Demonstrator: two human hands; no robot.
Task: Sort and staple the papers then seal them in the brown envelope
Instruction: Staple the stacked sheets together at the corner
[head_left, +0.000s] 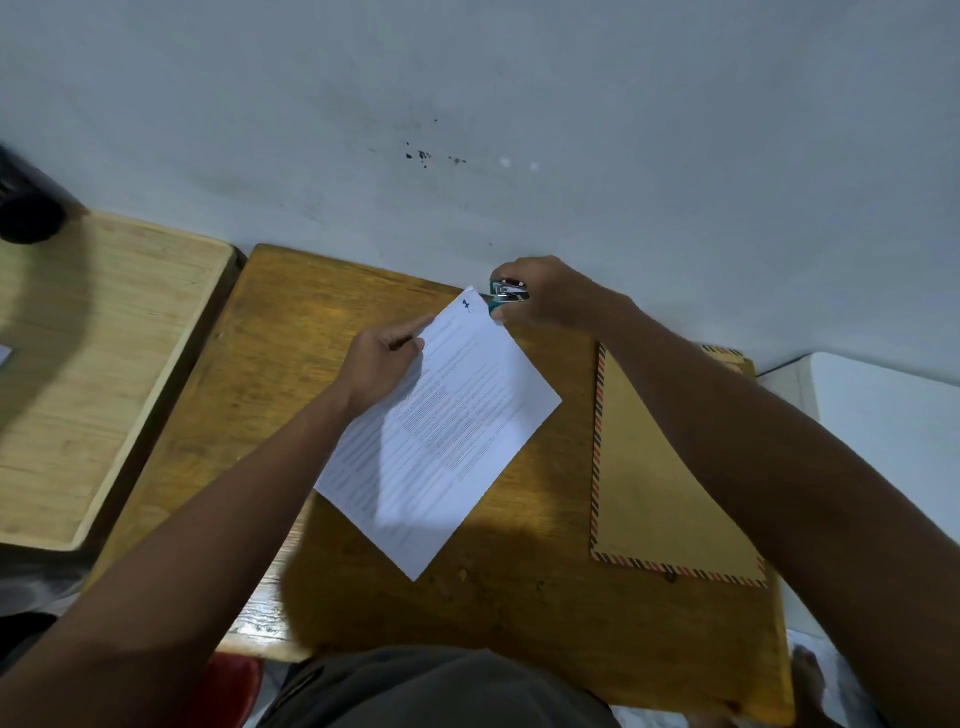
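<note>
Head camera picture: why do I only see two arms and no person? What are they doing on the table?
The camera sits on the person's head and looks down, so only the arms show. The left hand holds the papers steady on the brown table. The right hand grips a small stapler at the papers' top corner. A brown envelope with striped edges lies to the right, partly under the right arm.

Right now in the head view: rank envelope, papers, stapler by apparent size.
1. Envelope and papers: look alike; the arm hides part of the envelope, so no ranking.
2. Stapler: smallest, mostly hidden in the right hand.
</note>
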